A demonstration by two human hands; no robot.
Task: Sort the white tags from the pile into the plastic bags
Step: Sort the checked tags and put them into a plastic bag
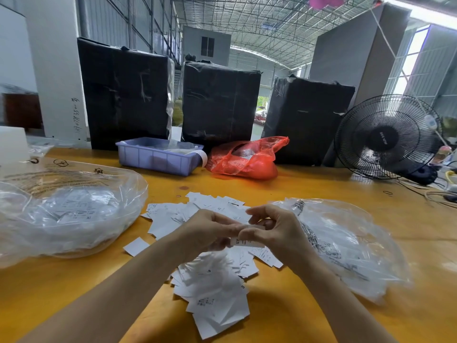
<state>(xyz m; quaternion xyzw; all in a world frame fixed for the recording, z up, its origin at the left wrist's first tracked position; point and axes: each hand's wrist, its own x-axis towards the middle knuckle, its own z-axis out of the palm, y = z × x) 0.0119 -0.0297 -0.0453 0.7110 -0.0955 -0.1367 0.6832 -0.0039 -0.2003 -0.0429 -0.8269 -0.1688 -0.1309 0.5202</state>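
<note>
Two hands meet over the pile (212, 276) of white tags on the yellow table (309, 189). The left hand (207, 231) and right hand (274, 231) both pinch a small stack of tags (247, 241), fingers curled on it; its bottom tag shows "S".

At 9 o'clock of the pile a clear bag (71, 214) bulges with tags, one reading "XL"; its edge nearly touches the pile. At 3 o'clock a second clear bag (346, 243) lies flatter, printed text along its fold, too blurred to read. Bare table lies open at 5 and 7 o'clock, beside the forearms, and at 12 o'clock up to a blue tray (158, 157) and a red bag (247, 157).

Three black bales (220, 100) wall the far edge. At 2 o'clock stands a fan (385, 137), hub lettering unreadable. Handwriting runs down a white post (57, 70) at 10 o'clock.
</note>
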